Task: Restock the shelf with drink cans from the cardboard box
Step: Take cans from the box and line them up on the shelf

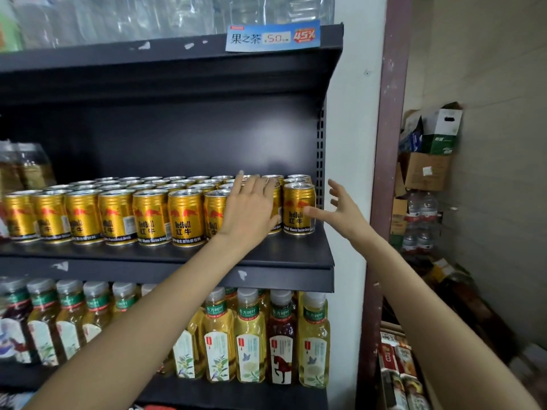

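Here, what I saw:
Shelf (296, 255): dark metal, gold cans (118, 214) stood in rows on it, reaching its right end.
Left hand (251, 208): fingers spread flat over the front of 1 can near the right end; I could not tell if it gripped.
Right hand (340, 211): open, thumb touching the last can (299, 208).
Below: tea bottles (251, 335).
Cardboard box: not seen by me.

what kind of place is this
Most likely a small shop or convenience store: dark shelving stocked with rows of gold Red Bull cans, bottled tea below, a price tag above, and stacked cardboard boxes beside it.
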Available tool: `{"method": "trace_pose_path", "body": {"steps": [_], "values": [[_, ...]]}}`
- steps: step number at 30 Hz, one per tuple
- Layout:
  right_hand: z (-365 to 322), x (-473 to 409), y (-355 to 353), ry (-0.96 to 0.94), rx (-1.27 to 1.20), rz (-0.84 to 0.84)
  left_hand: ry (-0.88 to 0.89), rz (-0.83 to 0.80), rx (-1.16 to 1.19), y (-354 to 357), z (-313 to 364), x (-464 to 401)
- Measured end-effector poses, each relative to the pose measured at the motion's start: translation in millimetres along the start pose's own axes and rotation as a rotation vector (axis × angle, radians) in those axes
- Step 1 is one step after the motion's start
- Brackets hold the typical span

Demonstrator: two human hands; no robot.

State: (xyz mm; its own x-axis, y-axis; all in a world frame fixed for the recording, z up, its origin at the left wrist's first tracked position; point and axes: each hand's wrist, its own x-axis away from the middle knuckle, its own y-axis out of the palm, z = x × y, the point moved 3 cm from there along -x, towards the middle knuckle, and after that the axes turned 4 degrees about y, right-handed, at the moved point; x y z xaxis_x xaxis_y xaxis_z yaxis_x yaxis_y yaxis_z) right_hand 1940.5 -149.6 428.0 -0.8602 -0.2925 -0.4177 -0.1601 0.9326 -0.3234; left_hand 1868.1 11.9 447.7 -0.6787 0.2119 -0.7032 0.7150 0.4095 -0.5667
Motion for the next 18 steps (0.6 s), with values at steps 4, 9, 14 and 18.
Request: {"method": "trace_pose_path", "body": {"steps": [4, 9, 14, 18], "values": [[3.2, 8.9, -3.8, 0.028, -0.06, -0.129, -0.021, 0.117, 0.003, -5.1, -12.9, 26.0], [-3.7, 5.0, 25.3, -0.041, 0.254, -0.194, -0.074, 0.102, 0.061, -2.4, -36.9, 45.0], [-1.6, 0.5, 34.1, -0.073, 0.449, 0.013, -0.024, 0.076, 0.036, 0.6, -35.1, 41.5], [-0.7, -0.5, 32.5, -0.078, 0.445, 0.013, 0.023, 0.029, -0.02, 0.8, -20.7, 21.0]]}}
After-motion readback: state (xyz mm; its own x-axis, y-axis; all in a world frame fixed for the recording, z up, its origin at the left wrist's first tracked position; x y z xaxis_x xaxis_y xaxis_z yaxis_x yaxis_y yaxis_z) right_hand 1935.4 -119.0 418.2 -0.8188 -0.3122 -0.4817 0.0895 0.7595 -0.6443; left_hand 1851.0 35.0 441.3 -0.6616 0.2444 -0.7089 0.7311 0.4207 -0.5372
